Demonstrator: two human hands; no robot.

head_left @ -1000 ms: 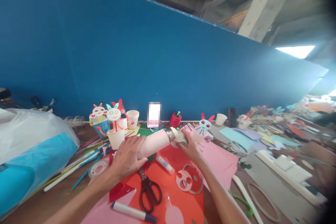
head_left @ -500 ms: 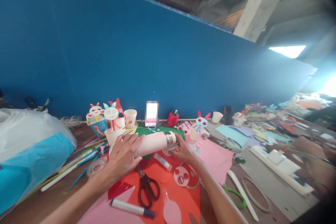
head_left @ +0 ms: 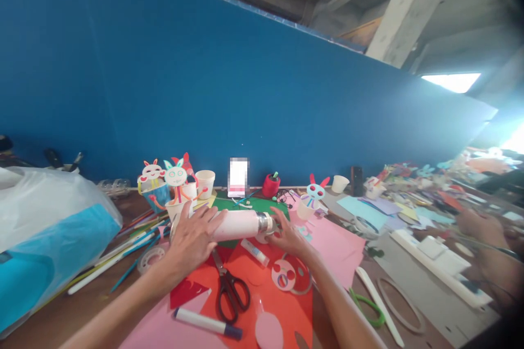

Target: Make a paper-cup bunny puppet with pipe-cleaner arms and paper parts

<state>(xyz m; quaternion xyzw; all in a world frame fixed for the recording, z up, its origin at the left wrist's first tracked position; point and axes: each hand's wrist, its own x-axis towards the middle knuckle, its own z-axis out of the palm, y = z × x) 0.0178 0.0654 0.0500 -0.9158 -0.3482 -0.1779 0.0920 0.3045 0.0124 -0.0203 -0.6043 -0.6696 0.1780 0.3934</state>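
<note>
A pale pink thermos bottle (head_left: 241, 226) with a silver neck lies nearly level above the table, its neck pointing right. My left hand (head_left: 196, 233) is wrapped over the bottle's body, covering its base end. My right hand (head_left: 286, 235) has its thumb and fingers curled around the neck end; whether a cap sits in those fingers, I cannot tell. Below the bottle are a glue stick (head_left: 255, 252) and black-handled scissors (head_left: 231, 290) on red paper (head_left: 282, 311). A pink paper face (head_left: 283, 275) lies near my right wrist, and a marker (head_left: 207, 323) lies in front.
Paper cups with rabbit figures (head_left: 176, 176) stand at the back left, another rabbit cup (head_left: 309, 204) at the back right. A plastic bag (head_left: 61, 229) fills the left side. Another person's hand (head_left: 481, 229) is at the far right, near a white tool (head_left: 440, 267).
The bottle has gone from tilted up at its neck end to nearly level, my hands still on it. At the far right, the other person's hand has shifted.
</note>
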